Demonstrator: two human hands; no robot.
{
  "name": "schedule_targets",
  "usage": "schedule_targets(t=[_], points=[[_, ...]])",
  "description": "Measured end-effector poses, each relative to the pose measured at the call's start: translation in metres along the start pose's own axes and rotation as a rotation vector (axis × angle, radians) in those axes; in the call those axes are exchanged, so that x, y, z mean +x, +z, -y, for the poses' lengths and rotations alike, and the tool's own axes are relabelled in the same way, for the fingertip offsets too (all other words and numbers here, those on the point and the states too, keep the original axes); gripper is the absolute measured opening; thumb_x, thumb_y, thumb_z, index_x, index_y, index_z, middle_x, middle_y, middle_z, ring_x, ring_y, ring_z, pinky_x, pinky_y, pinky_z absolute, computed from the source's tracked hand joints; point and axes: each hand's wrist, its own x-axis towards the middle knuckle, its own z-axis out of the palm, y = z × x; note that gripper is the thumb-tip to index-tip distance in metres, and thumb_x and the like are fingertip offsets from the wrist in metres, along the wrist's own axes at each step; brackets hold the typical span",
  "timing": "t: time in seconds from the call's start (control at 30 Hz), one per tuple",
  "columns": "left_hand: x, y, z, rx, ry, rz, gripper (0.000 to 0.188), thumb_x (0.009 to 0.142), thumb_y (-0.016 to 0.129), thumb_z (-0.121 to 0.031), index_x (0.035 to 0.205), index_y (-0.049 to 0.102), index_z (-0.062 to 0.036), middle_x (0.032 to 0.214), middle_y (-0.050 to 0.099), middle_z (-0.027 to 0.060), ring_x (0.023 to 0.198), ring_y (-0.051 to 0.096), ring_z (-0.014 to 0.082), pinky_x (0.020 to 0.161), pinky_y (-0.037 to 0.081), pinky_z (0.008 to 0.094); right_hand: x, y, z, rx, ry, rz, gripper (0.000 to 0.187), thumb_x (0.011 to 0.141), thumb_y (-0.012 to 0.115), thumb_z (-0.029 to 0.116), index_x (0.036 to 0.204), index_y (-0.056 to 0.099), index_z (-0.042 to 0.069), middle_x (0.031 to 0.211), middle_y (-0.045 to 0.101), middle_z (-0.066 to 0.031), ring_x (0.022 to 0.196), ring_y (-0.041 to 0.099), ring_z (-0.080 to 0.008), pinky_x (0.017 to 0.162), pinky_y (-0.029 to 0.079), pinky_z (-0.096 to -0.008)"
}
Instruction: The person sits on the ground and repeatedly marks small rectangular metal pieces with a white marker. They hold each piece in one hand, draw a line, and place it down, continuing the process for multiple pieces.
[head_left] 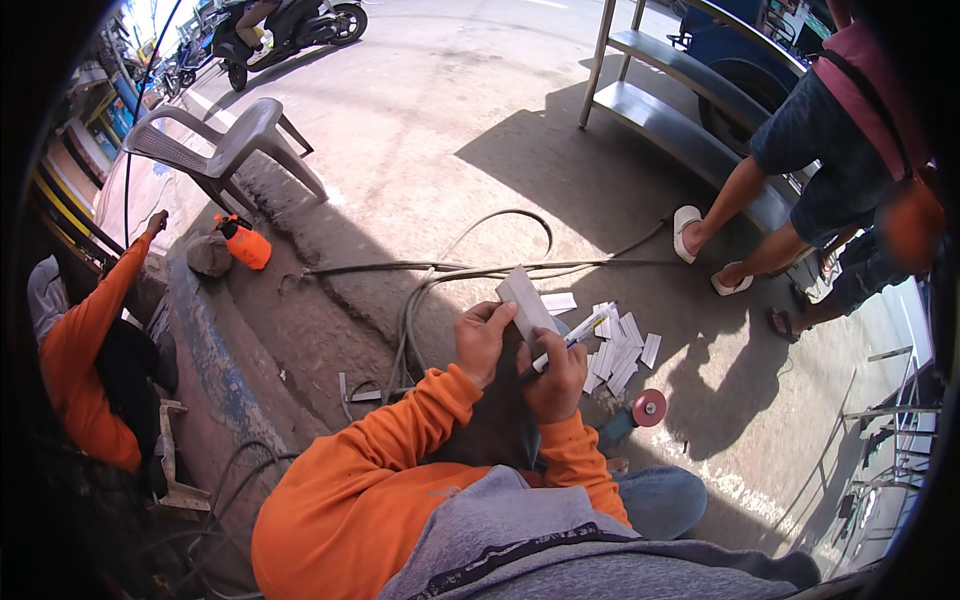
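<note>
My left hand (481, 343) pinches a flat, pale grey strip (526, 303) between thumb and fingers, holding it tilted up before me. Closed around a white marker pen (571, 337) is my right hand (557, 384), just below and right of the strip; its fingers are partly hidden. On the ground beyond my right hand lies a loose heap of similar short pale pieces (620, 352). An angle grinder (617, 426) with a reddish disc rests on the ground near my right knee.
Cables (430, 275) loop across the ground ahead. A plastic chair (250, 140) and an orange spray bottle (243, 243) stand left. Another person in orange (85, 370) sits far left. People stand at right beside a metal shelf rack (650, 110). A motor scooter (285, 35) is farther off.
</note>
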Motion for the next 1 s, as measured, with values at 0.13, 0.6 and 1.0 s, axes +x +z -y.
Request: schedule_targets(t=[0.13,0.6,1.0], points=[[0.000,0.001,0.001,0.016,0.052,0.020,0.016,0.087,0.070,-0.012,0.087,0.069,0.0043,0.080,0.069,0.0065,0.066,0.061,0.0088,0.062,0.049,0.0222,-0.002,0.000,-0.004,-0.006,-0.012,0.015,0.027,0.071,0.075,0.006,0.094,0.061,0.007,0.089,0.069,-0.0088,0.069,0.057,-0.0312,0.064,0.044,-0.0391],[-0.007,0.007,-0.031,0.192,-0.028,0.332,0.014,0.087,0.069,-0.008,0.088,0.069,0.0060,0.079,0.069,0.0060,0.069,0.062,0.0085,0.062,0.050,0.0214,0.032,-0.040,-0.001,0.477,0.449,-0.023,0.048,0.073,0.084,0.010,0.104,0.048,0.003,0.097,0.067,-0.0147,0.093,0.066,-0.0278,0.081,0.053,-0.0339],[-0.017,0.045,-0.059,0.460,0.066,0.507,0.012,0.087,0.067,-0.006,0.089,0.069,0.0063,0.077,0.068,0.0056,0.069,0.062,0.0077,0.061,0.051,0.0205,0.036,-0.047,-0.003,0.982,0.698,-0.072,0.047,0.074,0.079,-0.003,0.099,0.039,0.005,0.092,0.062,-0.0111,0.082,0.064,-0.0150,0.067,0.056,-0.0272]])
